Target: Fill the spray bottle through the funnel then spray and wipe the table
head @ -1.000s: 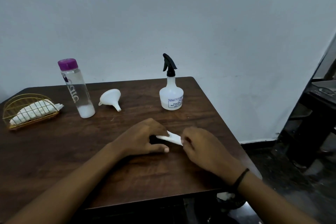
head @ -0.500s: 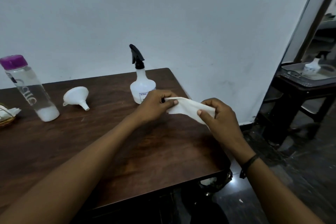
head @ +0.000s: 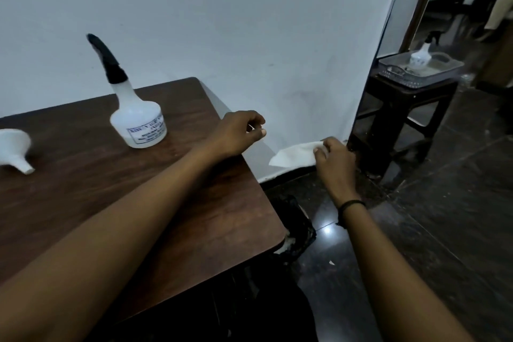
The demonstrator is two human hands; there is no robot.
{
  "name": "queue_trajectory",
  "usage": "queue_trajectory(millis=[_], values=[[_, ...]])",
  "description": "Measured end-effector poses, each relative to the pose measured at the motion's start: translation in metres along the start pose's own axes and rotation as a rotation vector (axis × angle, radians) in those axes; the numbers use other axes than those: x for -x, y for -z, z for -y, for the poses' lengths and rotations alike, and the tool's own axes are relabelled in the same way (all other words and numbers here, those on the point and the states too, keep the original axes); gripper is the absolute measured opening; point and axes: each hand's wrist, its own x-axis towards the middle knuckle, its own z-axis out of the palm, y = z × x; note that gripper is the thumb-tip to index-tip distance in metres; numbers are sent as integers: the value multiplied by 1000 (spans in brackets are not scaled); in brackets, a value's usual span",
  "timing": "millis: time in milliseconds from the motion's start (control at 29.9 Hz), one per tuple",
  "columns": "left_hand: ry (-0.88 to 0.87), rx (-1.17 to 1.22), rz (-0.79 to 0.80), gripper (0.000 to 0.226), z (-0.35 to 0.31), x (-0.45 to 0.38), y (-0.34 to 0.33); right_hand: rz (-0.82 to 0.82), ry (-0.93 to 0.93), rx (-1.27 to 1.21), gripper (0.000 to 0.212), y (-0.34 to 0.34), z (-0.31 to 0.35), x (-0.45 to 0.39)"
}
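— White tissue [head: 294, 155] pinched in right hand [head: 336, 159], off the table [head: 83, 175]; left hand [head: 238, 130] loosely curled, empty.
— Bottle [head: 137, 119] sits left of it. Tissue could miss the bin [head: 294, 228] below.

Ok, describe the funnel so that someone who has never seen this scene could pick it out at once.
Start at the dark wooden table against the white wall. At its far left, cut off by the picture's edge, the funnel lies on its side with its spout pointing right, toward the viewer. Unlike the upright spray bottle to its right, it is open-mouthed, all white, with no black trigger and no label.
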Motion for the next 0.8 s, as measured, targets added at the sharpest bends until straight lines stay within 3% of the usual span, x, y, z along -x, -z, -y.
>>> queue_trajectory(millis=[167, 367, 701, 801], values=[[-25, -87, 76, 29, -6, -23, -24, 174, -185, 69, 24, -58, -69, 12], [-90, -214, 131, 34, -5, -33, -36, 287, -358, 63, 15, -106, -112, 19], [-160, -266, 139, 34, 2, -35, -44, 431, -460, 108, 24, -164, -167, 18], [-158, -250, 117, 33, 2, -34, -45, 517, -472, 135, 13, -171, -175, 18]])
